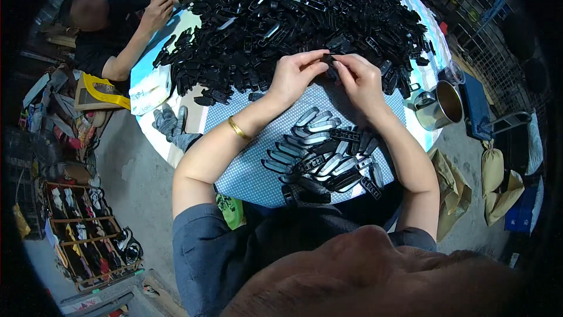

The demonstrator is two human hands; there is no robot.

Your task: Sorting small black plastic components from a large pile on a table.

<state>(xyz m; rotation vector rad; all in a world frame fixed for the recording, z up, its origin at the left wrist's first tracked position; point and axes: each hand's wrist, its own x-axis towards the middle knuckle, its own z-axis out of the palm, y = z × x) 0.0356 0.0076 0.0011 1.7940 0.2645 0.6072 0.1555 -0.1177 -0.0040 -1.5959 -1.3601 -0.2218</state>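
Note:
My left hand (295,75) and my right hand (359,78) meet at the near edge of a big heap of black plastic parts (281,18). Between their fingertips they pinch a small black plastic piece (329,59), mostly covered by the fingers. Its exact shape is too hidden to tell. Closer to my body, between my forearms, lies a smaller pile of slim, curved black parts (319,156), many with shiny faces and some with slots. A gold bangle (237,128) circles my left wrist.
The round table (226,170) has a patterned cover. A grey glove (170,123) and a white packet (151,90) lie at its left, a metal mug (438,106) at its right. Another person's hands (157,12) work at the far left. Sacks (448,191) stand on the floor at right.

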